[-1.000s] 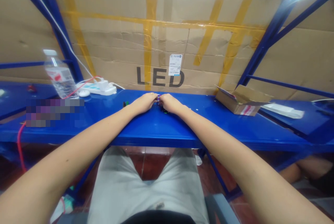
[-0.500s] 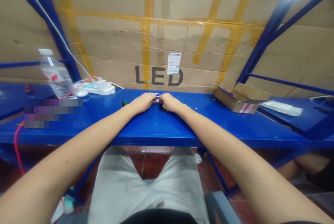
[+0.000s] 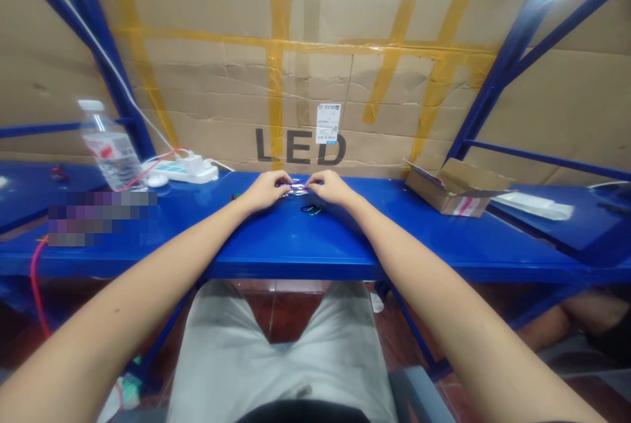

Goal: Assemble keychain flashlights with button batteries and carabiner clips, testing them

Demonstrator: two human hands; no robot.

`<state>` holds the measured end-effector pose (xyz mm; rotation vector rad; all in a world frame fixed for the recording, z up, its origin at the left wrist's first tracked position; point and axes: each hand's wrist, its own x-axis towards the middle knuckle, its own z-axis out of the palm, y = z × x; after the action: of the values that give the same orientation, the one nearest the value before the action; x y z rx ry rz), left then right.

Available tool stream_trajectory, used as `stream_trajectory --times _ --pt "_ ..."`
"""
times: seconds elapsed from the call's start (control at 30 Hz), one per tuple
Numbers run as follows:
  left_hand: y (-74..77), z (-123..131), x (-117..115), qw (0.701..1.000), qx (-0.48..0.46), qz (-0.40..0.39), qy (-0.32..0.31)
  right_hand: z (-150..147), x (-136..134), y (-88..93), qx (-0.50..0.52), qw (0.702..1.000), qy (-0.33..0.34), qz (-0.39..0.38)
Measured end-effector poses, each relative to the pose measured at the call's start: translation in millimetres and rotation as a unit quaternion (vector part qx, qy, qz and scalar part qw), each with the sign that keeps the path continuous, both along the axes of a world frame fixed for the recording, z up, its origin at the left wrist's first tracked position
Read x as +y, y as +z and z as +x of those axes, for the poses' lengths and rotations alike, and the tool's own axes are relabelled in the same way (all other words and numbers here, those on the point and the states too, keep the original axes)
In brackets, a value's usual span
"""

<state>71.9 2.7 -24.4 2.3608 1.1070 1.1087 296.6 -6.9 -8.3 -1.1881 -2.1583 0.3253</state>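
Note:
A cluster of small shiny silver and purple carabiners lies on the blue table between my hands, blurred and partly covered by fingers. At its left side my left hand is closed, thumb and fingers pinched on a purplish piece. My right hand pinches at the right end of the cluster with its fingertips. Just in front of my right hand rest a black and a green carabiner, untouched. Some small dark and green pieces show beside my left wrist, mostly hidden by it.
On the left stand a water bottle and a white power strip with cables. An open cardboard box sits at the right. A large cardboard sheet walls off the table's back. A person's leg shows at lower right.
My hands have moved slightly apart, showing more of the shiny cluster between them. The black and green carabiners in front of my right hand have come into clearer view.

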Motion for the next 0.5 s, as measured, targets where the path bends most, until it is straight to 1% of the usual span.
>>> stream_trajectory --times 0.1,0.17,0.2,0.3,0.4,0.47,0.5 --pt "4.0 4.0 -7.4 0.997 -0.073 0.002 -0.029 -1.6 -2.5 0.7 0.045 0.997 0.063 0.005" --pt "6.3 6.6 -13.2 0.995 -0.092 0.007 -0.043 -6.3 -5.7 0.8 0.066 0.993 0.1 -0.007" --pt "7.1 7.7 -15.8 0.994 -0.095 0.007 -0.048 -8.9 -7.6 0.9 0.069 0.992 0.107 -0.015" --pt "8.5 9.7 -20.0 0.993 -0.098 -0.006 -0.059 -13.9 -12.6 1.2 0.064 0.993 0.098 -0.035" --pt "10.5 10.8 -18.9 0.993 -0.106 -0.014 -0.051 -14.1 -14.7 1.2 0.051 0.993 0.086 -0.065" --pt "13.4 11.3 -17.4 0.988 -0.141 -0.033 -0.051 -13.6 -14.3 1.2 0.044 0.994 0.065 -0.075" --pt "15.3 11.3 -17.2 0.982 -0.171 -0.055 -0.061 -13.7 -14.1 1.5 0.041 0.995 0.056 -0.07"
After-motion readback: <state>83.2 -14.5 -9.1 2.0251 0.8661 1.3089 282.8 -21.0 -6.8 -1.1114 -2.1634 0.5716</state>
